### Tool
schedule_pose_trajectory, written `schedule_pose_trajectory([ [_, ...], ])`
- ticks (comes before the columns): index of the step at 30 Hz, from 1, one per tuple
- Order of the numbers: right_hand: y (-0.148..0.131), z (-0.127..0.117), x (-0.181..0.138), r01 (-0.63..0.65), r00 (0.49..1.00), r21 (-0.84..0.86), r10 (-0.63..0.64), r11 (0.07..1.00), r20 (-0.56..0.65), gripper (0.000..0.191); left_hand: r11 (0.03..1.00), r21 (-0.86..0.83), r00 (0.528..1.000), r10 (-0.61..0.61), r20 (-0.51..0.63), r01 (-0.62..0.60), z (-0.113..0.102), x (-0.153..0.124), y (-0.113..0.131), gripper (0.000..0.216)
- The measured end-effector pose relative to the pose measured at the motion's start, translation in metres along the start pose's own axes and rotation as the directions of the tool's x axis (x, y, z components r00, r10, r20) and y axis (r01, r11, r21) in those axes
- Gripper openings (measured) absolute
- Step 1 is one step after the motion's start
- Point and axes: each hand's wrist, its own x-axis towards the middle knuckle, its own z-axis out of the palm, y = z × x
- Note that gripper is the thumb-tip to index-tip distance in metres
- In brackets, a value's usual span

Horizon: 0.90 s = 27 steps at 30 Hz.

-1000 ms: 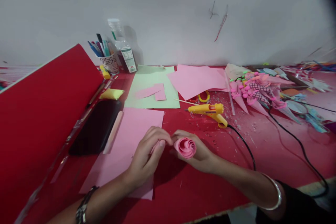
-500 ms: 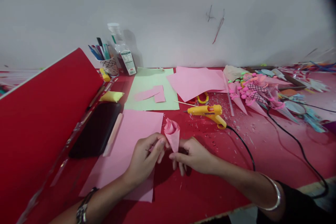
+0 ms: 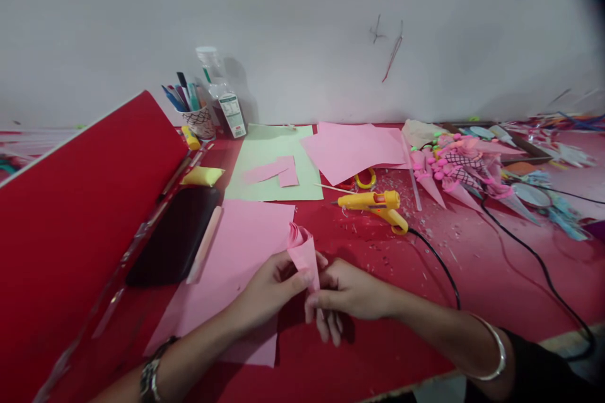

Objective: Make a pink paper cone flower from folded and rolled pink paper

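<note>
You have a pink paper cone (image 3: 303, 256) above the near middle of the red table (image 3: 392, 352), its wide end up and leaning a little left. Your left hand (image 3: 274, 283) pinches its middle, thumb across the front, and your right hand (image 3: 352, 291) pinches the narrow lower end between thumb and fingers. The rolling looks largely done: the paper has its tapered shape, with several layers curled at the mouth. You both grip it, so whether the edge is fastened cannot be told. Your cone shows no bobbles or netting, whereas the pile of pink cones (image 3: 466, 179) at the far right carries them; by that measure, trimming appears undone. The yellow glue gun (image 3: 373, 203) lies beyond your right hand, untouched. The large pink sheet (image 3: 241, 245) at left lies flat and unrolled, as do the far pink sheets (image 3: 354, 148) and the small pink pieces (image 3: 288, 171) on the green sheet (image 3: 269, 138).
</note>
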Motion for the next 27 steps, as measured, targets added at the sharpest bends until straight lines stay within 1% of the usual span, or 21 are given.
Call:
schedule_pose_trajectory([
  [2,0.001,0.0,0.001,0.021,1.0,-0.011,-0.021,1.0,-0.012,0.03,0.999,-0.036,0.999,-0.019,0.028,0.02,-0.001,0.001,-0.001,0.034],
  [5,0.0,0.0,0.001,0.049,0.998,-0.049,-0.05,0.998,-0.026,0.03,0.998,-0.052,1.0,-0.02,0.01,0.02,-0.002,0.002,0.0,0.033],
  [8,-0.002,0.0,0.0,0.035,0.996,-0.111,-0.043,0.993,-0.073,0.03,1.0,-0.006,0.999,0.013,-0.03,-0.013,-0.002,0.001,0.004,0.029],
  [11,-0.001,0.0,0.0,0.018,0.986,-0.189,-0.049,0.982,-0.158,0.029,0.997,0.057,0.998,0.059,-0.03,-0.057,-0.003,0.001,0.007,0.026],
  [13,0.0,0.0,0.0,0.03,0.97,-0.26,-0.091,0.965,-0.225,0.031,0.994,0.08,0.997,0.078,-0.002,-0.078,-0.003,0.003,0.007,0.024],
  [16,0.0,0.0,0.001,0.062,0.926,-0.434,-0.214,0.899,-0.311,0.033,0.992,0.067,0.994,0.099,0.052,-0.103,-0.002,0.005,0.006,0.019],
  [18,0.001,-0.001,0.001,0.066,0.894,-0.537,-0.289,0.841,-0.342,0.033,0.993,0.045,0.991,0.105,0.079,-0.109,-0.002,0.006,0.005,0.016],
  [20,0.001,-0.002,0.001,0.067,0.883,-0.564,-0.313,0.823,-0.351,0.032,0.991,0.063,0.991,0.112,0.069,-0.117,-0.003,0.006,0.005,0.014],
  [21,0.0,-0.001,0.0,0.076,0.889,-0.54,-0.302,0.838,-0.343,0.031,0.989,0.086,0.991,0.118,0.055,-0.123,-0.004,0.006,0.005,0.014],
  [23,-0.002,-0.001,0.0,0.124,0.932,-0.406,-0.246,0.906,-0.266,0.032,0.986,0.111,0.991,0.125,0.04,-0.128,-0.006,0.004,0.006,0.017],
  [25,-0.005,0.0,-0.001,0.175,0.97,-0.198,-0.203,0.964,-0.13,0.036,0.991,0.072,0.992,0.112,0.06,-0.116,-0.008,0.003,0.007,0.023],
  [27,-0.009,0.0,-0.002,0.192,0.981,-0.015,-0.192,0.981,-0.001,0.04,0.995,0.015,0.991,0.093,0.095,-0.095,-0.009,0.001,0.007,0.03],
])
